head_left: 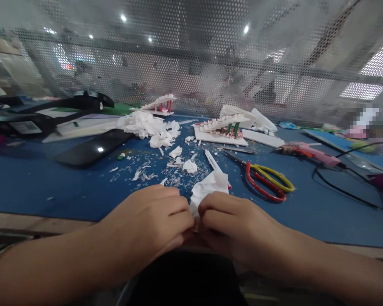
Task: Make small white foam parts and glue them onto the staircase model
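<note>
A piece of white tissue paper (209, 185) is pinched between my hands at the table's front edge. My left hand (161, 216) is closed on its lower left part, and my right hand (231, 219) is closed on its right side. The fingertips of both hands nearly meet and are partly hidden. Just beyond lie a white pen (213, 161), small torn paper bits (190, 166) and scissors with one red and one yellow handle (264, 180). A heap of crumpled white paper (143, 124) lies farther back on the blue mat (92, 182).
Two small foam models, one with green posts (221, 128) and one with pink posts (161, 105), stand at the back. A pink glue gun (312, 154) with a black cable lies right. A black phone (95, 148) and a black headset (25, 121) lie left.
</note>
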A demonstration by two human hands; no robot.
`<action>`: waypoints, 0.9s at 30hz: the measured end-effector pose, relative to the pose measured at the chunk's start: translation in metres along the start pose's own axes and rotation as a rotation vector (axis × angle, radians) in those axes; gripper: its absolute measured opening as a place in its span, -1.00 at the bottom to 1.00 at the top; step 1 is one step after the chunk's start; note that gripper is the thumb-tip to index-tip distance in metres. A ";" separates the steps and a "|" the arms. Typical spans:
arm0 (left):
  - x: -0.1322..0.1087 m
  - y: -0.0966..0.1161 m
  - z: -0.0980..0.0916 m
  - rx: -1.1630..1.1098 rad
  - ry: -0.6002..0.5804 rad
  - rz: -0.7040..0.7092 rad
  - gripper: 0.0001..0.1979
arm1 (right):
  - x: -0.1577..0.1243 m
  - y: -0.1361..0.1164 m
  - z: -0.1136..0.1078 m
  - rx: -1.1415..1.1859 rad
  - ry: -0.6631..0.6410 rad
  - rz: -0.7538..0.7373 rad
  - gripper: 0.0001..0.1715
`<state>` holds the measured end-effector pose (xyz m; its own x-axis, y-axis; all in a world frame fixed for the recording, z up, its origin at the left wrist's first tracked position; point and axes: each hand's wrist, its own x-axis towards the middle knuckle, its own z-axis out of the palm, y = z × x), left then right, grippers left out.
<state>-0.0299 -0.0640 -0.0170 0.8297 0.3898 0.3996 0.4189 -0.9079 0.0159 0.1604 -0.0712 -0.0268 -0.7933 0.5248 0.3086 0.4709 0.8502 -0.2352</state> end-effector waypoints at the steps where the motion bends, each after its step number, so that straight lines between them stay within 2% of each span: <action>1: 0.000 -0.001 0.000 -0.012 -0.013 -0.009 -0.69 | -0.001 -0.001 0.000 0.007 -0.003 0.015 -0.90; 7: -0.005 -0.004 0.001 -0.125 -0.060 -0.084 -0.82 | -0.002 -0.003 0.002 0.041 0.020 0.082 -0.91; 12: -0.005 -0.006 0.001 -0.261 -0.095 -0.218 -0.89 | 0.001 -0.003 0.004 0.184 0.063 0.128 -0.95; 21: 0.007 -0.013 -0.003 -0.384 -0.185 -0.402 -0.98 | 0.009 -0.005 0.000 0.299 0.052 0.272 -0.84; 24: 0.007 -0.015 -0.002 -0.358 -0.177 -0.337 -0.97 | 0.007 -0.004 0.000 0.288 0.042 0.245 -0.86; 27: 0.002 -0.011 -0.001 -0.179 -0.060 -0.129 -0.89 | 0.003 -0.001 0.000 0.224 0.019 0.169 -0.92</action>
<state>-0.0333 -0.0535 -0.0157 0.7961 0.5083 0.3285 0.4554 -0.8606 0.2282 0.1576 -0.0706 -0.0259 -0.7024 0.6609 0.2643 0.4972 0.7213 -0.4823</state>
